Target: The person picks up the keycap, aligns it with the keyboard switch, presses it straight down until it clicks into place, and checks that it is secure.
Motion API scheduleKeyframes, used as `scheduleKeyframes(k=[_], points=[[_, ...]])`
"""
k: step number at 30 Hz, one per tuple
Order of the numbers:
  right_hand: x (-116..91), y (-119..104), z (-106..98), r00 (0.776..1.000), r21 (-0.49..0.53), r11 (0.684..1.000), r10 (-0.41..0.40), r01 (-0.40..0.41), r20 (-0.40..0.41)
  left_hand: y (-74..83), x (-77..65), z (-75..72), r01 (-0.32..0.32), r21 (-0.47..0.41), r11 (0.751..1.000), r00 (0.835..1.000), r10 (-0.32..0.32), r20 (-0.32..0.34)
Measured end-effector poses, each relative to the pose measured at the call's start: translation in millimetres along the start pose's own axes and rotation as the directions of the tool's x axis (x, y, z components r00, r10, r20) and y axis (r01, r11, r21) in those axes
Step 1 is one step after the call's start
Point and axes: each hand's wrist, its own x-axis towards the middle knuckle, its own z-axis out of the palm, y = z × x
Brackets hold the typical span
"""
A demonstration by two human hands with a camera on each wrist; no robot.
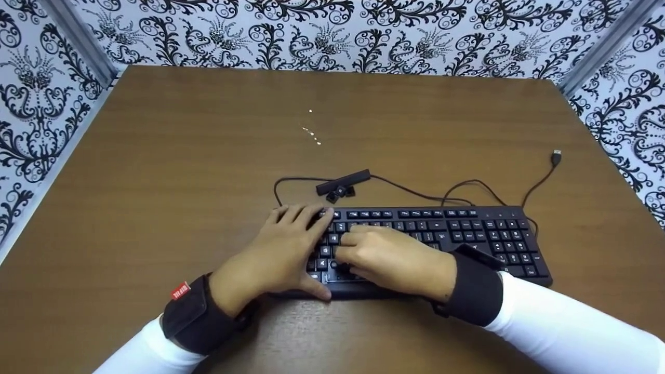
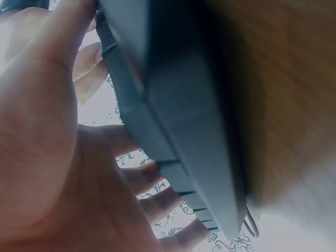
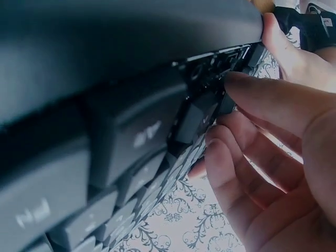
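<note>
A black keyboard (image 1: 470,234) lies near the table's front edge. My left hand (image 1: 275,252) rests spread over its left end, the thumb on the front edge and fingers reaching toward the back row. In the left wrist view those fingers look fairly straight beside the keys. My right hand (image 1: 392,254) bends over the lower left keys. In the right wrist view its thumb and fingertips (image 3: 236,84) pinch a small dark keycap (image 3: 226,103), partly hidden, beside an uncovered slot (image 3: 215,68). Behind the keyboard lie a loose space bar (image 1: 356,178) and several loose keycaps (image 1: 340,191).
A black cable (image 1: 405,188) loops behind the keyboard and ends in a USB plug (image 1: 556,157) at the right. The wooden table (image 1: 182,145) meets patterned walls (image 1: 332,39) at the back and both sides. Small bright spots show mid-table.
</note>
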Motion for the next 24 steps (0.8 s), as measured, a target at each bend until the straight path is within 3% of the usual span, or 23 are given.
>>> scheduleKeyframes(k=[24], points=[[-0.3, -3.3, 1.2, 0.999, -0.019, 0.999, 0.042, -0.043, -0.034, -0.9, -0.2, 1.2, -0.01, 0.009, 1.0, 1.0, 0.01, -0.026]])
